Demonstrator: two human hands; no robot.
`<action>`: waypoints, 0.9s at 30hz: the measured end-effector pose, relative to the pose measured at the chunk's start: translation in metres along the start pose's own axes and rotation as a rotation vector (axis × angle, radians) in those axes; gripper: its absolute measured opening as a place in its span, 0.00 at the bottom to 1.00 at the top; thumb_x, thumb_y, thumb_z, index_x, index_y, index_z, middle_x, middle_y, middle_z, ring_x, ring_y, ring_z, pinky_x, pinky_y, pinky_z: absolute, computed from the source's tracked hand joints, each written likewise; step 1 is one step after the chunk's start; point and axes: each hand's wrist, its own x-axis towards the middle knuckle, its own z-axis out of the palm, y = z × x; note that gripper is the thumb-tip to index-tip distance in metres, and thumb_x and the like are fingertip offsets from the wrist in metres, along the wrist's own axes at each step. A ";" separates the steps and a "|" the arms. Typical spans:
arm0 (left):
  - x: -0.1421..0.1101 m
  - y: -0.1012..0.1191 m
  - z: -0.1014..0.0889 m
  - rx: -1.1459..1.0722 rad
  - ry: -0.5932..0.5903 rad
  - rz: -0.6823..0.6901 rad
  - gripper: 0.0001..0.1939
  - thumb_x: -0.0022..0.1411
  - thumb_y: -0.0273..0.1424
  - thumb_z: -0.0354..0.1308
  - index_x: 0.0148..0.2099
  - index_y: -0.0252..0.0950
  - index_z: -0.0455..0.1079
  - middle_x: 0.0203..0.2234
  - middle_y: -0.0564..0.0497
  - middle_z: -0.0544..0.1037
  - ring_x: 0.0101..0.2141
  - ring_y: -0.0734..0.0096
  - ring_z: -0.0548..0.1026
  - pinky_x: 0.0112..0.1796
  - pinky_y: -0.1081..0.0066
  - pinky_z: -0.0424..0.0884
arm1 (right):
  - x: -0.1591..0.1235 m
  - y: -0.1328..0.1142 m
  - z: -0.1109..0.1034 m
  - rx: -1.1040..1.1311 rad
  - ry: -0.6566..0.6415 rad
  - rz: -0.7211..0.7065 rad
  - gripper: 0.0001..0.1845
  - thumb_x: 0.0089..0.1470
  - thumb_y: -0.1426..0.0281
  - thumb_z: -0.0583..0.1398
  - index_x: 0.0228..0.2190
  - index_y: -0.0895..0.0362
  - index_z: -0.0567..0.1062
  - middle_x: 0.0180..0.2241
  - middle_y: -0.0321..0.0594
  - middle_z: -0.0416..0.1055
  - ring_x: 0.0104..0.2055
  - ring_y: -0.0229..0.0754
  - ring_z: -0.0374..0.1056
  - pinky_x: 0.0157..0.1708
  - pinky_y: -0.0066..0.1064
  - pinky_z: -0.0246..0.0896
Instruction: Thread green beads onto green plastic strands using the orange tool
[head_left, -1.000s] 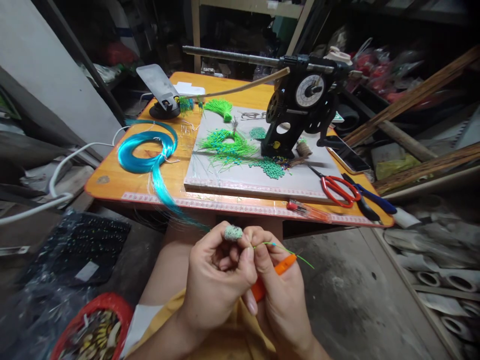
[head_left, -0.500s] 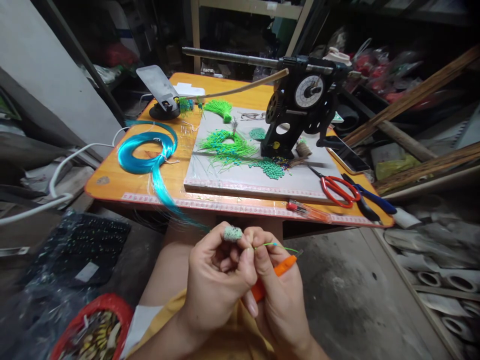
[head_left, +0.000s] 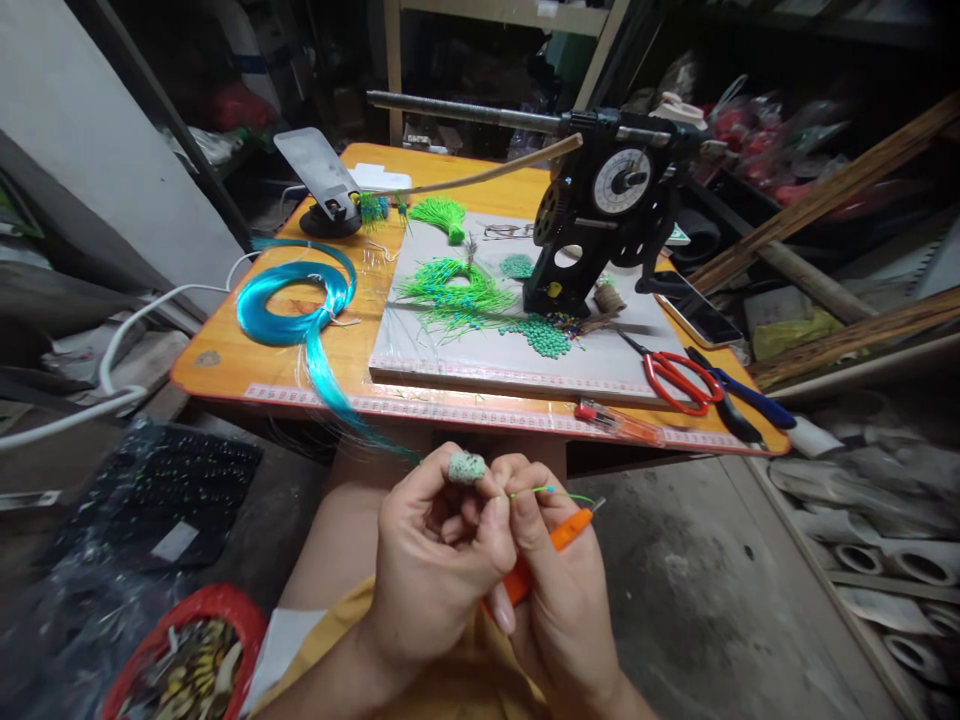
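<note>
Left hand (head_left: 427,575) and right hand (head_left: 566,590) pinch the green cord (head_left: 537,489) between closed fingertips near the table (head_left: 225,372), the orange tool (head_left: 572,529) lodged against the right palm, presumably freeing thumb and forefinger.

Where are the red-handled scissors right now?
In the head view, the red-handled scissors lie near the table's front right corner, beside the blue-and-black-handled pliers and beyond the cutter with the orange body.

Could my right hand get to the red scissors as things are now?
Probably yes: the red scissors lie near the table's front edge, with nothing seen over the handles. But the right hand holds an orange tool, so may need freeing first.
</note>
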 end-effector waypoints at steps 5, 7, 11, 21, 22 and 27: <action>-0.001 0.000 0.001 -0.007 0.000 -0.007 0.09 0.53 0.26 0.65 0.30 0.37 0.66 0.22 0.59 0.66 0.14 0.85 0.62 0.11 0.84 0.59 | -0.001 0.001 -0.002 -0.028 -0.007 -0.006 0.08 0.64 0.68 0.60 0.32 0.55 0.73 0.40 0.31 0.66 0.12 0.17 0.61 0.11 0.10 0.53; -0.001 0.000 0.001 -0.010 0.000 -0.011 0.09 0.53 0.26 0.65 0.30 0.37 0.66 0.22 0.59 0.67 0.13 0.86 0.61 0.10 0.84 0.58 | -0.001 0.002 -0.003 -0.043 0.001 -0.008 0.08 0.64 0.67 0.60 0.32 0.55 0.73 0.40 0.31 0.66 0.12 0.17 0.61 0.11 0.10 0.53; -0.002 0.000 0.001 -0.026 -0.010 -0.006 0.08 0.55 0.26 0.63 0.30 0.37 0.65 0.23 0.58 0.69 0.12 0.87 0.61 0.09 0.83 0.57 | -0.002 0.004 -0.004 -0.075 0.014 -0.015 0.08 0.64 0.66 0.60 0.32 0.55 0.73 0.40 0.31 0.66 0.13 0.18 0.62 0.11 0.10 0.52; 0.001 -0.009 -0.005 -0.027 -0.060 0.026 0.08 0.56 0.27 0.65 0.31 0.37 0.67 0.22 0.58 0.67 0.12 0.86 0.62 0.10 0.83 0.58 | -0.002 0.002 -0.003 -0.067 0.001 -0.006 0.08 0.64 0.66 0.60 0.32 0.56 0.72 0.40 0.31 0.65 0.13 0.18 0.62 0.11 0.10 0.53; 0.002 -0.010 -0.007 -0.028 -0.076 0.035 0.08 0.56 0.28 0.65 0.31 0.37 0.67 0.22 0.58 0.67 0.12 0.86 0.62 0.10 0.83 0.58 | -0.002 0.002 -0.003 -0.069 -0.001 -0.006 0.08 0.64 0.67 0.60 0.32 0.56 0.72 0.39 0.31 0.65 0.13 0.18 0.62 0.11 0.10 0.53; 0.004 -0.012 -0.008 -0.025 -0.082 0.052 0.08 0.56 0.28 0.64 0.32 0.37 0.66 0.22 0.58 0.66 0.13 0.85 0.62 0.11 0.83 0.59 | -0.002 0.002 -0.003 -0.076 0.003 -0.001 0.08 0.64 0.66 0.60 0.32 0.55 0.73 0.38 0.31 0.64 0.14 0.19 0.62 0.11 0.11 0.55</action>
